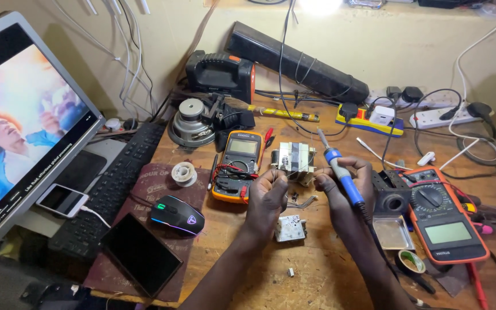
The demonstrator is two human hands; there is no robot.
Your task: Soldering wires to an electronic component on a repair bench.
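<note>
My left hand (266,195) holds a small transformer (294,159) with a metal core and pale windings, raised above the wooden bench. My right hand (343,186) grips a blue-handled soldering iron (340,172), its tip pointing up and away, and its fingers also touch the transformer's right side. Both hands meet around the part. A small white metal-framed component (290,228) lies on the bench just below my hands.
An orange multimeter (237,165) sits left of my hands, a larger one (443,215) to the right. A mouse (177,214), keyboard (110,192), monitor (21,126), phone (62,200), solder spool (184,173), tape roll (411,263) and power strips (374,121) crowd the bench.
</note>
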